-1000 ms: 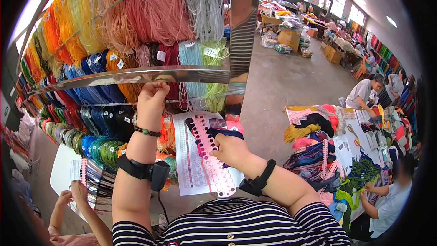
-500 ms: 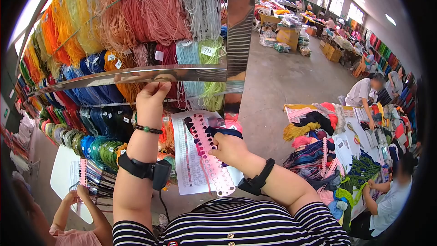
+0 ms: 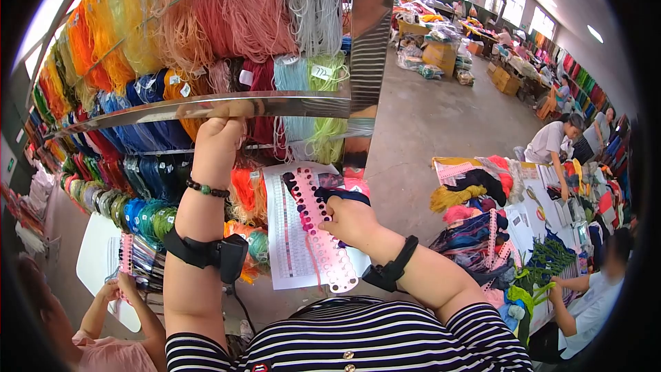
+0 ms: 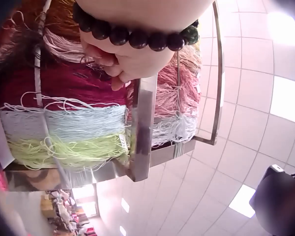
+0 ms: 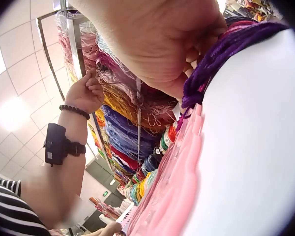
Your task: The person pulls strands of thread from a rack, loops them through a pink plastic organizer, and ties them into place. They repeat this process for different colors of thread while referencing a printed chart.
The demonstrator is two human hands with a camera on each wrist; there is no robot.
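My left hand (image 3: 222, 131) is raised at the metal rail (image 3: 296, 105), close to hanging skeins. Its fingers look curled in the left wrist view, beside a dark red skein (image 4: 64, 88); whether they pinch a strand cannot be told. Pale blue skeins (image 4: 83, 123) and lime green ones (image 4: 64, 151) hang nearby. Lower down, my right hand (image 3: 352, 223) grips a pink holed card (image 3: 337, 262) over a white printed sheet (image 3: 281, 248). Dark threads are looped along the card's edges. Purple yarn (image 5: 226, 55) lies by this hand in the right wrist view, where the palm hides most fingertips.
More coloured skeins (image 3: 234, 14) fill the rack above. One person's hands (image 3: 117, 289) work at a white table (image 3: 93, 262) at lower left. Yarn bundles (image 3: 458, 234) cover a table at right, where people work. Grey floor (image 3: 413, 124) shows between.
My left hand has moved slightly left and up along the rail, from near the dark red skein. My right hand keeps its grip on the card.
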